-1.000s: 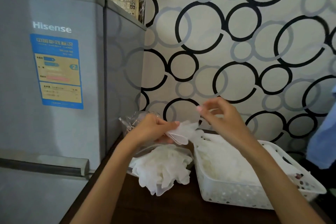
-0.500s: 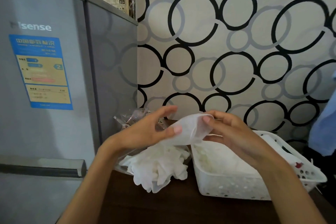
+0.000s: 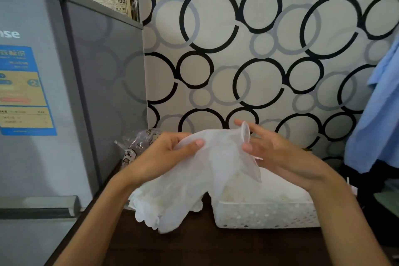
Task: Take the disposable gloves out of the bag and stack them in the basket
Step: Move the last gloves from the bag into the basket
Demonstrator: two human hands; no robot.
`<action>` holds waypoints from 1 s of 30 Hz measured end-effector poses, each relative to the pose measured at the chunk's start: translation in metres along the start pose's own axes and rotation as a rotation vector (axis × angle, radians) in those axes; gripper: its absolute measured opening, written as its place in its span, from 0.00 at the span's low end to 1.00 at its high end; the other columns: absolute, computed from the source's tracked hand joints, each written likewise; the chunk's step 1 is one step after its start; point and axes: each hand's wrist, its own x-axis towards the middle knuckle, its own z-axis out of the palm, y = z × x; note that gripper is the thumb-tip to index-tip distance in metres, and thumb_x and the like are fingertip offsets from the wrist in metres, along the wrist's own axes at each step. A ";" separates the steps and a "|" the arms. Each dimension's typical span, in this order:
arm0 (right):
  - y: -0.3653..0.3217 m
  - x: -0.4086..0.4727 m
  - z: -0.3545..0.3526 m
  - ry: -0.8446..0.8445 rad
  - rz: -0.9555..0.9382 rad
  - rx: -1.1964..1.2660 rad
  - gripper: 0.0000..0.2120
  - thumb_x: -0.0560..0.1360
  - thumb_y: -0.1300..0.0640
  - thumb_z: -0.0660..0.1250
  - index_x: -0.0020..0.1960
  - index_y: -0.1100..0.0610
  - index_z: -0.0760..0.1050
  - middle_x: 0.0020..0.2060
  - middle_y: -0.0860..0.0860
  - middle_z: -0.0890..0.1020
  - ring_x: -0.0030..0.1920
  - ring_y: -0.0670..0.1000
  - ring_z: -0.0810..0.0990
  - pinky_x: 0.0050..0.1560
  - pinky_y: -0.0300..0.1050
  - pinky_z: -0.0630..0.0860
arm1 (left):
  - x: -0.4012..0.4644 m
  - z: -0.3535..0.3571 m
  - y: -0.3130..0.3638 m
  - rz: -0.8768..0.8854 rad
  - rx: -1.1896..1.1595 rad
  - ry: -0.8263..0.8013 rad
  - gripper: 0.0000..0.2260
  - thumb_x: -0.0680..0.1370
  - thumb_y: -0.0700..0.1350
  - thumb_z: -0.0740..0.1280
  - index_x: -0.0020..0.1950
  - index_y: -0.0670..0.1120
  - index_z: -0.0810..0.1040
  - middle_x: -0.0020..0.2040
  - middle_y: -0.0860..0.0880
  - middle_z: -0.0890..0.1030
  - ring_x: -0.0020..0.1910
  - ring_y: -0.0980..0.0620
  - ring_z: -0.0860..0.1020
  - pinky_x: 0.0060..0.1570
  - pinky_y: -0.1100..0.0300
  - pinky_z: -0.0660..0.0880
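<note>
Refrigeration unit, tall grey metal with a blue label (image 3: 26,90), stands at far left against the dark wooden bench (image 3: 194,244). Just right of it, at the back of the bench, lies the crumpled clear plastic bag with small printed figures (image 3: 138,147), partly hidden by the left hand (image 3: 164,157). Below that hand a loose heap of white translucent disposable gloves (image 3: 151,207) rests on the bench, touching the near left corner of the basket.

Left-hand fingers are curled, thumb pressed on top, pinching the left edge of one thin translucent glove (image 3: 216,157) held in the air between both hands. The right hand (image 3: 278,153) pinches the glove's rolled cuff end between thumb and forefinger; its remaining fingers are extended and relaxed. The glove hangs spread above the white perforated plastic basket (image 3: 265,216), which already holds a flat layer of gloves. A blue garment (image 3: 375,114) hangs at far right.

Assessment: the glove is very light, limp and clingy, likely to fold on itself. Holding at cuff and opposite edge, kept taut, should let it go down flat.
</note>
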 end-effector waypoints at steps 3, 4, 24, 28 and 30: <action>0.002 0.004 0.007 0.083 0.053 0.070 0.29 0.65 0.48 0.72 0.64 0.51 0.72 0.53 0.50 0.83 0.51 0.44 0.83 0.44 0.33 0.78 | 0.002 0.011 0.001 0.017 0.035 -0.080 0.20 0.77 0.54 0.61 0.55 0.39 0.81 0.47 0.39 0.84 0.46 0.41 0.83 0.49 0.49 0.79; 0.003 0.005 0.008 0.110 0.064 0.032 0.25 0.65 0.51 0.72 0.61 0.53 0.75 0.51 0.51 0.84 0.49 0.46 0.84 0.43 0.34 0.79 | 0.002 0.013 0.001 0.026 0.039 -0.087 0.20 0.78 0.53 0.60 0.55 0.39 0.81 0.46 0.40 0.84 0.45 0.43 0.83 0.48 0.52 0.79; 0.001 0.003 -0.021 0.787 -0.512 -0.377 0.10 0.79 0.50 0.60 0.40 0.48 0.75 0.20 0.44 0.69 0.23 0.43 0.66 0.25 0.31 0.60 | 0.026 0.037 0.024 0.186 0.262 0.734 0.13 0.81 0.54 0.57 0.42 0.51 0.75 0.32 0.48 0.78 0.28 0.53 0.75 0.30 0.57 0.72; 0.009 0.000 -0.056 0.763 -0.274 -0.296 0.11 0.79 0.50 0.61 0.47 0.53 0.80 0.36 0.54 0.82 0.37 0.49 0.77 0.40 0.42 0.73 | 0.043 0.042 0.020 0.094 0.497 0.589 0.13 0.80 0.56 0.59 0.44 0.52 0.78 0.33 0.50 0.80 0.24 0.55 0.76 0.32 0.59 0.73; 0.026 0.002 -0.079 0.727 -0.072 -0.471 0.12 0.79 0.50 0.60 0.48 0.56 0.79 0.39 0.56 0.80 0.37 0.51 0.76 0.38 0.43 0.71 | 0.063 0.050 0.006 0.004 0.567 0.428 0.11 0.80 0.56 0.60 0.43 0.53 0.78 0.32 0.50 0.80 0.19 0.56 0.75 0.26 0.64 0.71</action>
